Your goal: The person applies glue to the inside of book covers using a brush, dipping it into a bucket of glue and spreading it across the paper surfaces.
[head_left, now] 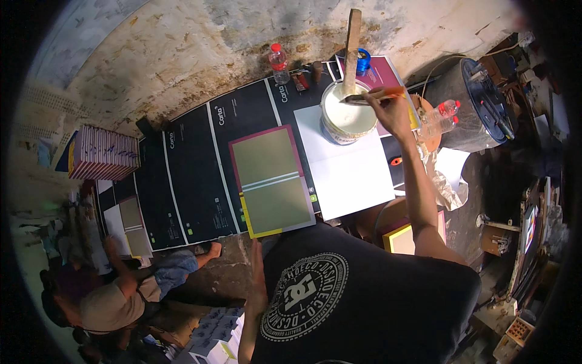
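My right hand (pixel 393 112) is closed around a brush (pixel 364 97) with an orange-tipped handle. The brush's dark end is over the white bucket (pixel 330 124), at the white paste (pixel 345 115) inside; whether it touches the paste I cannot tell. A flat wooden stick (pixel 351 48) rises from the bucket's far side. My left hand (pixel 257 267) has its fingers stretched out, beside the near edge of an opened book cover (pixel 267 159). Two greyish boards lie on that cover, bordered in maroon and yellow, with pale strips between them. Under the bucket lies white paper (pixel 354 182).
A black-topped table (pixel 197 158) runs left along the stained wall. Bottles with red caps (pixel 278 64) (pixel 447 109), blue tape (pixel 362 59) and a large drum (pixel 454 100) stand around. A book stack (pixel 106 151) sits far left, near another person (pixel 121 306) handling a similar cover.
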Tool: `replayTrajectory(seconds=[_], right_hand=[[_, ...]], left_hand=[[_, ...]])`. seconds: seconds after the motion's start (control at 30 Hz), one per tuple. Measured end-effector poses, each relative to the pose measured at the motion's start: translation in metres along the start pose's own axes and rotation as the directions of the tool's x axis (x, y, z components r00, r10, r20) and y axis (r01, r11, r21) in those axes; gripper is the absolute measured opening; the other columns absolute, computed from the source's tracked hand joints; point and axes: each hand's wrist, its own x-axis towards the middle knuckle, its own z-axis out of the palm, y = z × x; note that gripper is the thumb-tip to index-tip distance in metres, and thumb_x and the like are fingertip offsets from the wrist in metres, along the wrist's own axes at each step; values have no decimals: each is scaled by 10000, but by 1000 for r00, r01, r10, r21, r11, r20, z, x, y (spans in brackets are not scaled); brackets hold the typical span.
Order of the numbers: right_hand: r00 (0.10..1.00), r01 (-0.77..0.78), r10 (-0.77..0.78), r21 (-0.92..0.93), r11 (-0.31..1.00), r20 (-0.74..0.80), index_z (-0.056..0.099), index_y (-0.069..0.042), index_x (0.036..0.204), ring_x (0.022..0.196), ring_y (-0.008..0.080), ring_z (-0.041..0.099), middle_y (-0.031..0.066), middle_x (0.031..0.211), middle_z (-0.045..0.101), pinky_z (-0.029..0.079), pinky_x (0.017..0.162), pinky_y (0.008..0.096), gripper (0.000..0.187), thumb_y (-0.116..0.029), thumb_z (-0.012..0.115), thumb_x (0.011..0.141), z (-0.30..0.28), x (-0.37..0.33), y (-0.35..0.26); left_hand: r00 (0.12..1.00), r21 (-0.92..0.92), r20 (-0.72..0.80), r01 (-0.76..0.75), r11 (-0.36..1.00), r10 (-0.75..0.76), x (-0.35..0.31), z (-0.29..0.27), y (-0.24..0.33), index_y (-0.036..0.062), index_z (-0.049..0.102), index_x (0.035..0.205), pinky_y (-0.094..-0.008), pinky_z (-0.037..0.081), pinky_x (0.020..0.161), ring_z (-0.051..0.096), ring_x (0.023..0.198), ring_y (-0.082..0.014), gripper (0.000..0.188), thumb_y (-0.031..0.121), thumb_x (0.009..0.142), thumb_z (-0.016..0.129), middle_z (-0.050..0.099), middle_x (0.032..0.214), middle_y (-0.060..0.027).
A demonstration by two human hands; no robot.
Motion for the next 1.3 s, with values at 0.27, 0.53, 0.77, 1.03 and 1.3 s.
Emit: replayTrajectory(seconds=[0.27, 0.53, 0.77, 1.03, 1.3], right_hand=[[994, -76, 89, -207, 975, 56, 648, -37, 921, 751, 431, 688, 243, 817, 689, 538, 667, 474, 344, -358, 756, 857, 36, 5, 37], [990, -142, 142, -210, 967, -14, 684, -38, 892, 734, 434, 683, 253, 746, 673, 536, 654, 480, 367, -397, 749, 853, 58, 8, 65], [982, -160, 178, -237, 958, 60, 701, -2, 849, 704, 452, 672, 270, 722, 660, 523, 620, 493, 428, -430, 720, 866, 49, 27, 83], [990, -119, 127, -122, 985, 57, 717, 23, 796, 678, 378, 706, 229, 678, 671, 529, 635, 465, 486, -455, 703, 880, 8, 51, 41], [905, -83, 206, -319, 944, 372, 689, 34, 934, 889, 436, 694, 290, 907, 696, 537, 799, 523, 548, -504, 691, 831, 51, 55, 73]], left_hand=[[989, -124, -146, -38, 992, 20, -69, -35, 10, 72, 101, 1593, -464, 56, 1234, 35, 1528, -315, 734, 541, 1040, 215, 30, 1658, -160], [989, -125, -101, 93, 988, -106, -91, -16, -11, 66, 122, 1588, -462, 71, 1233, 62, 1523, -316, 730, 527, 1036, 249, 55, 1653, -164], [989, -125, -104, 96, 987, -110, -88, -13, -12, 60, 140, 1583, -461, 84, 1232, 86, 1518, -316, 727, 514, 1033, 279, 78, 1649, -167], [984, -138, -124, 109, 984, -126, -99, -11, -14, 54, 161, 1578, -459, 99, 1232, 113, 1513, -317, 724, 500, 1029, 314, 103, 1644, -170], [984, -137, -110, 122, 983, -137, -96, -4, -20, 47, 182, 1573, -457, 114, 1231, 140, 1508, -317, 721, 486, 1025, 348, 129, 1639, -174]])
